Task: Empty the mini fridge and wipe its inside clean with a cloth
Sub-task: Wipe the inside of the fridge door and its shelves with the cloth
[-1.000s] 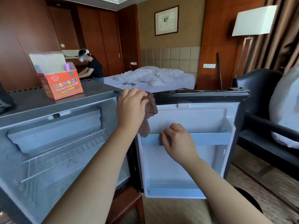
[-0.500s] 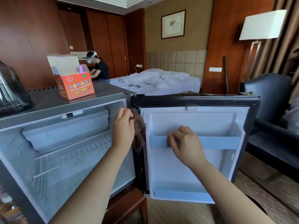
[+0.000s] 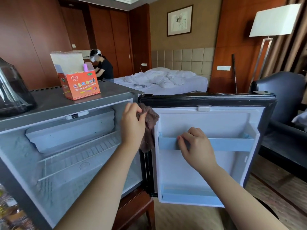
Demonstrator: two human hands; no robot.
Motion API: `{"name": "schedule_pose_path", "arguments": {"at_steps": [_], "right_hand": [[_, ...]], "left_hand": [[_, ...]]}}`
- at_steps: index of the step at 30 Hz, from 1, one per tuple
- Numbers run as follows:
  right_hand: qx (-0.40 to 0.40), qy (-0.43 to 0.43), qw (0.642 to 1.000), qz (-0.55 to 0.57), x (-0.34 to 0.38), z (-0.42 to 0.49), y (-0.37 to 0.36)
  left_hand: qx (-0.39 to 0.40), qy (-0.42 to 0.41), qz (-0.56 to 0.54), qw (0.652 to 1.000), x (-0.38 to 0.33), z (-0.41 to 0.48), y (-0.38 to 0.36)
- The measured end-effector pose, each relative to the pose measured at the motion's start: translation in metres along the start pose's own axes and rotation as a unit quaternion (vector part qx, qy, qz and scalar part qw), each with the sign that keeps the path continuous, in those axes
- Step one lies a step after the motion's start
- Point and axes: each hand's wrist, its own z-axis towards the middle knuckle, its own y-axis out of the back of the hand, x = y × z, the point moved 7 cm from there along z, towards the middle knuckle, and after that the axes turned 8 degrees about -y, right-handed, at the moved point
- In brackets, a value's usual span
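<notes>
Trouble, we judge, lies at the hinge. In the head view our left hand (image 3: 132, 125) grips the brown cloth (image 3: 150, 128) at the top hinge-side corner of the mini fridge (image 3: 49, 103). The cloth's tail hangs in the gap between cabinet and open door (image 3: 207, 171). If the door swings, the cloth could be pinched there, our fingers with it. Our right hand (image 3: 194, 146) has its fingers curled over the door shelf rail (image 3: 232, 144). A hard pull might unseat that rail. Rocking the cabinet could shift the orange box (image 3: 81, 85) and the glass vessel (image 3: 13, 93) on top. The wire shelf (image 3: 79, 156) looks bare, so emptying seems done.

Against a second ago, our left hand sits lower, below the door's top edge instead of level with it. Our right hand keeps the same rail.
</notes>
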Motion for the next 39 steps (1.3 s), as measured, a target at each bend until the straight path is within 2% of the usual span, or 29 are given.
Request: {"name": "schedule_pose_path", "arguments": {"at_steps": [5, 9, 11, 16, 20, 22, 26, 31, 36, 39], "right_hand": [[0.002, 0.007, 1.0, 0.006, 0.001, 0.0, 0.001], [0.0, 0.005, 1.0, 0.0, 0.002, -0.001, 0.0], [-0.003, 0.004, 1.0, -0.003, 0.003, -0.002, 0.0], [0.001, 0.005, 1.0, -0.006, 0.002, -0.003, 0.0], [0.011, 0.015, 1.0, -0.006, 0.004, -0.002, 0.001], [0.014, 0.014, 1.0, -0.009, 0.004, -0.002, 0.0], [0.002, 0.009, 1.0, -0.012, 0.003, -0.004, 0.0], [-0.012, 0.014, 1.0, -0.008, 0.004, -0.004, 0.001], [-0.009, 0.022, 1.0, -0.009, 0.006, -0.005, 0.001], [-0.013, 0.024, 1.0, -0.015, 0.005, -0.004, 0.001]], "left_hand": [[0.095, 0.027, 0.002, 0.995, 0.017, -0.018, -0.009], [0.036, 0.004, 0.012, 0.999, -0.004, 0.013, 0.006], [0.032, 0.013, 0.018, 0.999, -0.009, 0.02, 0.002], [0.02, 0.096, -0.009, 0.995, 0.004, 0.004, -0.007], [0.101, 0.164, 0.021, 0.981, 0.016, -0.004, -0.006], [0.129, 0.156, 0.038, 0.978, 0.014, 0.004, -0.001], [0.104, 0.109, 0.046, 0.988, -0.002, 0.028, 0.007], [0.095, 0.149, 0.058, 0.983, 0.004, 0.015, -0.003], [0.156, 0.158, 0.045, 0.974, 0.015, 0.002, -0.006], [0.126, 0.135, 0.025, 0.983, 0.008, 0.017, 0.004]]}}
